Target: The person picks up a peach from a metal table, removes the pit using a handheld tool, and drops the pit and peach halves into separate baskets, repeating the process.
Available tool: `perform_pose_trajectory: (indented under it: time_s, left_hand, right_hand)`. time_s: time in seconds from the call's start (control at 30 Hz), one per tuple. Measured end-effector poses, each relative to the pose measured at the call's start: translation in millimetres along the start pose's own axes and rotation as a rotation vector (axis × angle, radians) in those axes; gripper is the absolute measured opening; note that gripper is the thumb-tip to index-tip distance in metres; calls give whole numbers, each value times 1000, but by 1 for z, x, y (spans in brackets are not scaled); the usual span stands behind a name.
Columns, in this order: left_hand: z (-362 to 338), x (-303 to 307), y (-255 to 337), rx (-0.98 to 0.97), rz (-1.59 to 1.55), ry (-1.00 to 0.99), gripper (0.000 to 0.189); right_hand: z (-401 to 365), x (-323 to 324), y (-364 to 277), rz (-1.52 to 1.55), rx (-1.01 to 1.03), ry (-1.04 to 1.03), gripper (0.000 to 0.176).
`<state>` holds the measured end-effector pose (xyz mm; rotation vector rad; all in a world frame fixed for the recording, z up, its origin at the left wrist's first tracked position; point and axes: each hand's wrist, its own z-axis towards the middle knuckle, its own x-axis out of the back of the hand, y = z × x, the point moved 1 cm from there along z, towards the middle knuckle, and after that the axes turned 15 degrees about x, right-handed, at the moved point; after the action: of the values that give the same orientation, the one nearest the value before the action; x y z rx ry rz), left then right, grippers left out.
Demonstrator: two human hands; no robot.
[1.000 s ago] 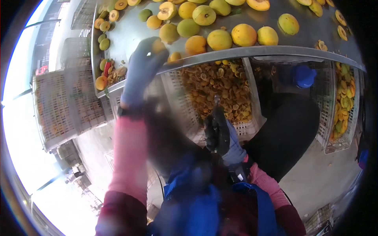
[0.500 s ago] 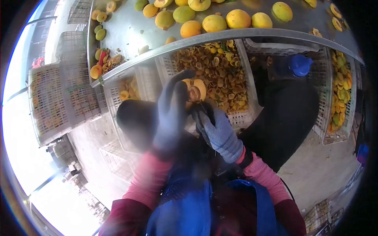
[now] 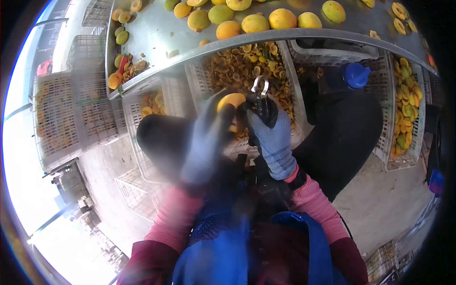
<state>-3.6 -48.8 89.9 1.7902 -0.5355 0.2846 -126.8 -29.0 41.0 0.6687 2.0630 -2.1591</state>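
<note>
Over the crate (image 3: 195,81), your left hand (image 3: 207,130) clasps fruit (image 3: 231,100), your right hand (image 3: 274,130) a tool (image 3: 265,88), loop outward, probably for clearance.

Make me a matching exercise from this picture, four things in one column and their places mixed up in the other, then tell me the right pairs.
Things:
1. Metal tool
2. Yellow fruit
3. Blue lid
4. Brown scraps

Places:
A. Just beyond the right knee
B. In the left hand
C. In a crate by the metal table
D. In the right hand

Right pairs: 1-D, 2-B, 3-A, 4-C.
</note>
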Motion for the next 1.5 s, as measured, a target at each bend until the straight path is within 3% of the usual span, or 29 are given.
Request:
perform_pose_trajectory:
  time_s: [0.03,0.13,0.23,0.3,0.33,0.37,0.47,0.5,0.6,0.67,0.73,0.8,0.9,1.0,1.03,1.13,1.2,1.3,1.37,1.4,1.5]
  left_hand:
    - [-4,-7,-4,95,-154,17,34]
    - [-12,-12,-24,9,-51,109,33]
    - [-3,-9,-13,157,-303,75,26]
    - [1,1,-16,10,53,134,31]
    - [0,5,-15,53,-25,118,33]
    - [-1,9,-14,95,-105,106,34]
    - [0,11,-11,118,-120,108,38]
    - [0,8,-9,96,-83,116,41]
    - [2,-1,-5,-203,137,252,37]
    - [8,-4,-23,-587,418,430,34]
    - [0,-7,-25,-123,43,234,30]
    - [-4,-9,-3,261,-532,22,28]
    - [1,-13,-18,107,-291,162,26]
    - [3,-14,-22,-98,-88,145,25]
    - [2,-14,-24,-73,20,175,27]
    - [3,-10,-29,-161,278,227,30]
    - [8,-7,-29,-431,360,210,28]
    - [3,-14,-29,-62,-27,67,25]
    - [1,-27,-21,97,-288,90,20]
    - [1,-30,-18,158,-417,121,19]
    - [-1,-20,-23,57,-146,83,25]
  right_hand:
    - [-1,1,2,-27,1,6,25]
    - [-4,-2,-16,-225,57,-165,16]
    - [-18,-10,-31,-447,236,-369,16]
    - [-23,-9,-25,-291,160,-281,18]
    - [-23,-7,-23,-213,126,-239,19]
    - [-22,-4,-33,-103,-30,-164,22]
    - [-25,6,-23,-507,-87,-342,26]
    - [-29,0,-25,-586,29,-375,32]
    - [-30,-1,-25,-552,160,-367,31]
    - [-41,-2,-12,-568,143,-326,34]
    - [-45,-4,-7,-582,150,-276,35]
    - [-45,-3,-8,-525,100,-302,38]
    - [-47,-1,-2,-482,73,-317,38]
    - [-45,-2,-6,-326,16,-301,35]
    - [-43,-2,-11,-251,-13,-293,34]
    - [-40,-1,-16,-41,-227,-317,29]
    - [-43,2,-11,-93,-200,-335,32]
    - [-50,8,7,-191,9,-395,34]
    - [-55,10,14,-98,-132,-325,35]
    - [-56,10,16,34,-363,-228,35]
    - [-49,10,3,234,-751,-157,35]
